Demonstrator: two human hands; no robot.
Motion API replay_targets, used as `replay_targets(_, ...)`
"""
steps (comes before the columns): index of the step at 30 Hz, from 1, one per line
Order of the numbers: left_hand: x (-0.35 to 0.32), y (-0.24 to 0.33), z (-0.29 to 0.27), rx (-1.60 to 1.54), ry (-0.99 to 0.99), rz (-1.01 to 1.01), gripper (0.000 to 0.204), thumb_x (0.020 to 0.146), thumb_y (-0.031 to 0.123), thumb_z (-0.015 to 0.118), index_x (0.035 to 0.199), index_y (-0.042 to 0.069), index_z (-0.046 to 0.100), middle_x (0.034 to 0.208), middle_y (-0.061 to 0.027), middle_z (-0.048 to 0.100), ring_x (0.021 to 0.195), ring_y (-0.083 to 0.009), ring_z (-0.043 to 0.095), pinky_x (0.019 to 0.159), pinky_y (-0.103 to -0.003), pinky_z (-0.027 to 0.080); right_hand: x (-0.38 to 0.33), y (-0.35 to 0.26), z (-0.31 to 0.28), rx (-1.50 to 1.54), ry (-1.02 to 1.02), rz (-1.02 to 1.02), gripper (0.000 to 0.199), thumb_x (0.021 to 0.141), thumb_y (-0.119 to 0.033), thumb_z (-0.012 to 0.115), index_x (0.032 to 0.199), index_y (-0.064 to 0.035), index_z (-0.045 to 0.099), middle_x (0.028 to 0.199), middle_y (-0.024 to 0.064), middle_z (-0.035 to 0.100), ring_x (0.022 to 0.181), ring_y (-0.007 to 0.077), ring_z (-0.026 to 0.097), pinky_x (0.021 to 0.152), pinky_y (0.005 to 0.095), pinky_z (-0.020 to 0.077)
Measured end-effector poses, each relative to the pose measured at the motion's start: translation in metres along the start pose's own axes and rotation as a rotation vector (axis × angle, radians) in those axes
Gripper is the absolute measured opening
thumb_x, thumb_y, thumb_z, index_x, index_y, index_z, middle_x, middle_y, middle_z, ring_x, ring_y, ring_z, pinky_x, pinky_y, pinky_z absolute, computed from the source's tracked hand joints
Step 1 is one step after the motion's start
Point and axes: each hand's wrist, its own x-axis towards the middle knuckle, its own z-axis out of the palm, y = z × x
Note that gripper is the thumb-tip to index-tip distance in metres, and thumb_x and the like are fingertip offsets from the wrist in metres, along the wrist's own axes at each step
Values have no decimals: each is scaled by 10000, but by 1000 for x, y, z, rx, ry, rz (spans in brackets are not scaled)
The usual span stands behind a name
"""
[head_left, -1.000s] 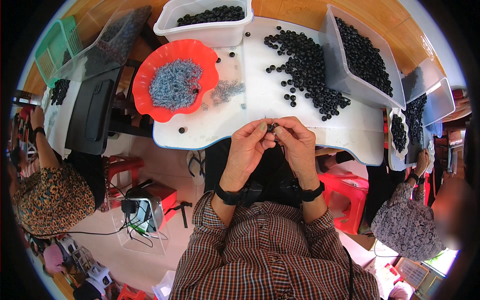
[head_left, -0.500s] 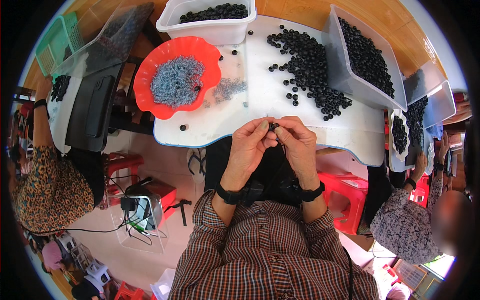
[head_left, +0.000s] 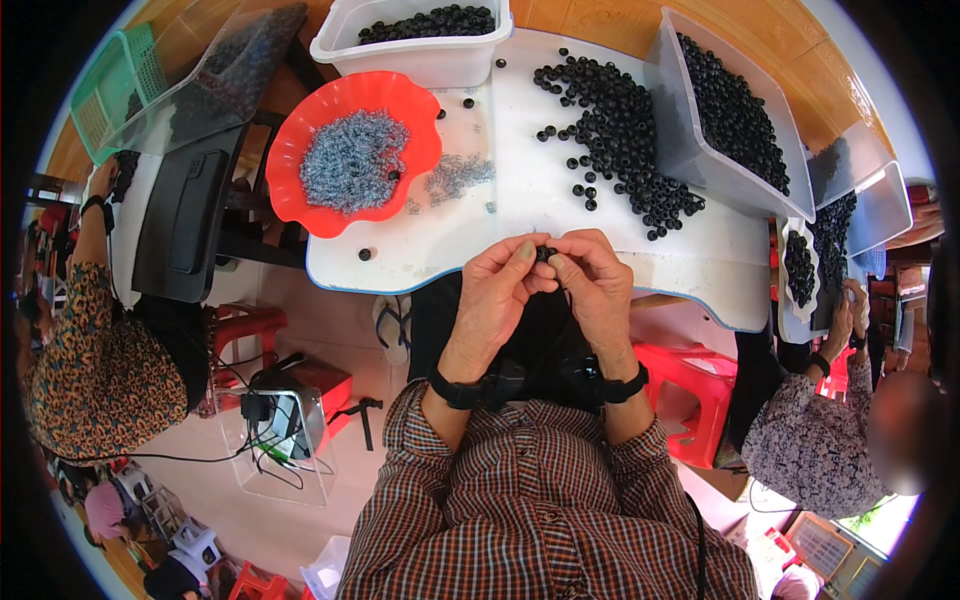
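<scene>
Both the left hand [head_left: 503,285] and right hand [head_left: 592,283] pinch a small black part [head_left: 545,254] between their fingers [head_left: 516,264], to the near right of the red bowl [head_left: 287,170], loose black parts [head_left: 625,130] lying farther right.

The small black piece [head_left: 546,254] I hold looks like smooth plastic with a little shine. The red bowl [head_left: 288,180] is of glossy plastic; the grey bits [head_left: 355,160] inside are shiny, but too small to tell their material. My table [head_left: 735,250] has a smooth, white top. The box [head_left: 700,168] is of cloudy, half-clear plastic, the stool [head_left: 700,378] of shiny plastic. My shirt [head_left: 520,480] is matt woven cloth.
</scene>
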Motion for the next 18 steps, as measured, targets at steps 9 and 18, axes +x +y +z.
replay_targets(9,-1,-3,-1,51,29,12,258,957,70,595,1195,-24,623,984,-95,670,794,-143,655,704,-275,581,-1,-7,0,-70,-4,-18,154,882,44,639,1028,6,672,1026,43,567,891,111,615,770,223,519)
replay_targets(18,-1,-8,-6,37,32,-14,198,940,67,622,1114,-25,649,920,-96,680,750,-139,659,661,-262,588,-1,-5,-4,-156,-12,-34,138,877,43,644,1007,3,669,1006,40,575,847,104,620,725,223,514)
